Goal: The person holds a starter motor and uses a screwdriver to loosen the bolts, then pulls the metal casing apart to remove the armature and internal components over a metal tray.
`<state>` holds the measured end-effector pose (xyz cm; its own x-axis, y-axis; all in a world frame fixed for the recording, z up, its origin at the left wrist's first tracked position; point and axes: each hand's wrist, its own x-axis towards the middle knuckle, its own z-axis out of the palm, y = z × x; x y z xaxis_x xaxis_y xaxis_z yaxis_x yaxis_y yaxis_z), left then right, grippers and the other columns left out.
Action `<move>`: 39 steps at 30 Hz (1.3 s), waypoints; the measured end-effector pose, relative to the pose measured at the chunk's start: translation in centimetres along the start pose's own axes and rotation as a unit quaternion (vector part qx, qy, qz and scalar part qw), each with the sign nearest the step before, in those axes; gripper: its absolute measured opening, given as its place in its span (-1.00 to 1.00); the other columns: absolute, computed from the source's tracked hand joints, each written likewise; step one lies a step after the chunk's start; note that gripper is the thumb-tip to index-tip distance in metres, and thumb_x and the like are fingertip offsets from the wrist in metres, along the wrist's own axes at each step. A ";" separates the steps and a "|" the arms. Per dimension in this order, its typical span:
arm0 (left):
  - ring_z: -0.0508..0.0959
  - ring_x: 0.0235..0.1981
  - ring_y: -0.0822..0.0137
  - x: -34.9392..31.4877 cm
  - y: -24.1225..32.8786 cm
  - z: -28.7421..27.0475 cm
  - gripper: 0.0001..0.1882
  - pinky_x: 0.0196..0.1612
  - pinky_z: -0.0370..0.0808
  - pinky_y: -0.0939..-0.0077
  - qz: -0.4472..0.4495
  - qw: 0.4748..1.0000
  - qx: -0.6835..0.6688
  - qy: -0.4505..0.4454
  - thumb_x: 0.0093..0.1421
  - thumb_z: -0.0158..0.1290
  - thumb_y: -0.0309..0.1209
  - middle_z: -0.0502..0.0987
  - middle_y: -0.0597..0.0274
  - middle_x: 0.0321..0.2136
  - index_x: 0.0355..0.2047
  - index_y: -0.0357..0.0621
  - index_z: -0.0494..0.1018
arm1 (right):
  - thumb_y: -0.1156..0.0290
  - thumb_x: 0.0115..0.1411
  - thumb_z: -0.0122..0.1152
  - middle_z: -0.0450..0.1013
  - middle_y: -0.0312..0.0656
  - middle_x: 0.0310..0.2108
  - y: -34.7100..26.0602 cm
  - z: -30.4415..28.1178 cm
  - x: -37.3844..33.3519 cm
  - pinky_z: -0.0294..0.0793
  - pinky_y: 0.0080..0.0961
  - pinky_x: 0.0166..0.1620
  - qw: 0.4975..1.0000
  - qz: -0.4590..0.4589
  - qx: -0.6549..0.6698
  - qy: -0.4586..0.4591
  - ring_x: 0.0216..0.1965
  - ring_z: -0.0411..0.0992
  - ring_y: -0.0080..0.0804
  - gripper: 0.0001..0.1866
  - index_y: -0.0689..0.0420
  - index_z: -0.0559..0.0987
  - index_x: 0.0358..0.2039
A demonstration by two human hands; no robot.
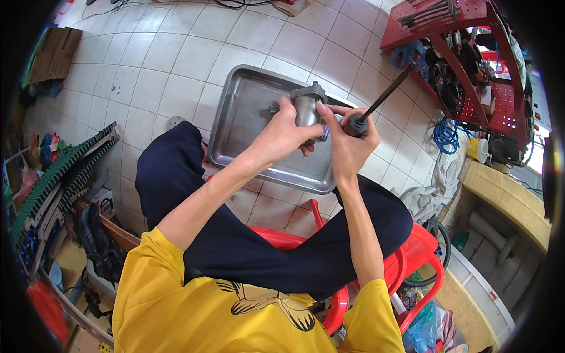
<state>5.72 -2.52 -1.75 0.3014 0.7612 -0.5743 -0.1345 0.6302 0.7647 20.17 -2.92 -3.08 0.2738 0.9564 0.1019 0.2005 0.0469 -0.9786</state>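
Over a shallow steel tray (235, 132), my left hand (281, 134) is closed round a small starter motor (305, 110). It is a silvery metal cylinder with a dull grey end cap at its far end. My right hand (348, 148) is wrapped round the dark handle of a screwdriver (388, 89), whose long shaft slants up and to the right, away from the motor. The thumb and forefinger of that hand also reach the motor's right side. My fingers hide the motor's near end. Something blue and shiny shows beside my left fingertips.
A red perforated tool rack (500, 112) stands at the right, with wrenches (432, 13) on top and a coiled blue hose (448, 135) below. I sit on a red plastic chair (415, 250). Green-edged slatted parts (65, 165) and clutter lie at the left on the tiled floor (159, 65).
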 end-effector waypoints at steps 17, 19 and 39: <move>0.60 -0.51 0.36 0.1 -0.5 -0.1 -0.24 -0.48 0.57 0.51 0.002 1.000 -0.002 -0.027 0.18 0.22 -0.35 0.51 0.02 -0.38 0.03 -0.63 -0.05 | 0.55 0.02 0.56 0.60 -0.31 -0.56 0.2 0.3 0.0 0.20 -0.69 -0.57 0.999 -0.035 -0.031 -0.009 -0.63 0.27 -0.77 -0.63 0.18 0.42 -0.59; 0.61 -0.51 0.36 0.1 -0.5 0.0 -0.23 -0.48 0.58 0.51 0.003 1.000 0.008 -0.027 0.17 0.21 -0.36 0.51 0.03 -0.40 0.03 -0.67 -0.06 | 0.54 0.02 0.56 0.60 -0.31 -0.57 0.0 0.2 0.1 0.21 -0.69 -0.57 0.998 -0.041 -0.045 -0.011 -0.63 0.27 -0.77 -0.63 0.18 0.42 -0.59; 0.65 -0.54 0.27 0.2 -1.3 0.5 -0.34 -0.51 0.59 0.47 0.067 0.989 0.129 0.027 0.15 0.24 -0.31 0.56 -0.07 -0.47 -0.08 -0.51 0.04 | 0.53 0.00 0.58 0.57 -0.32 -0.62 1.0 0.2 0.3 0.31 -0.73 -0.56 0.989 -0.110 -0.096 0.007 -0.64 0.37 -0.74 -0.72 0.21 0.53 -0.51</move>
<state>6.47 -3.27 -2.76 0.2446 0.8465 -0.4729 0.0789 0.4687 0.8798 20.25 -2.50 -4.08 0.2164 0.9250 0.3122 0.4305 0.1966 -0.8809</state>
